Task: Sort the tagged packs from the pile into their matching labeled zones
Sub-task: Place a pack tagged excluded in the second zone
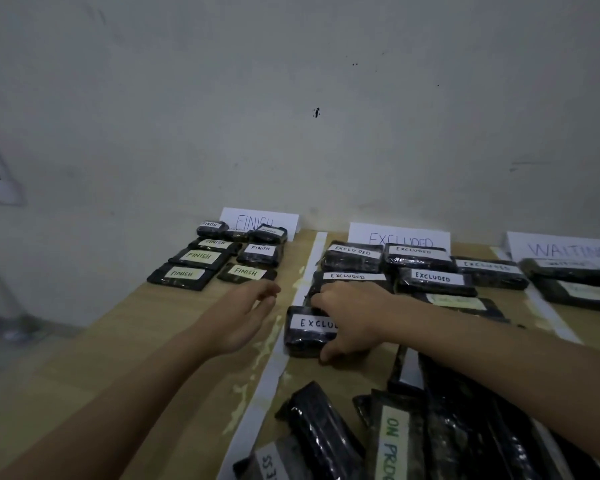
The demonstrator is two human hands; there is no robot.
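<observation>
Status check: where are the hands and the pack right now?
Right hand grips the EXCLUDED pack, set at the near edge of the EXCLUDED zone. Left hand open, holding nothing. Unsorted pile waits nearer. Nothing in the way.

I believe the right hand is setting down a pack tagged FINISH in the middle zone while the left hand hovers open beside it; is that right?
Not quite: the head view shows the pack under the right hand is tagged EXCLUDED, not FINISH. The rest holds: it sits in the middle zone, in front of the EXCLUDED sign, and the left hand hovers open beside it.
</observation>
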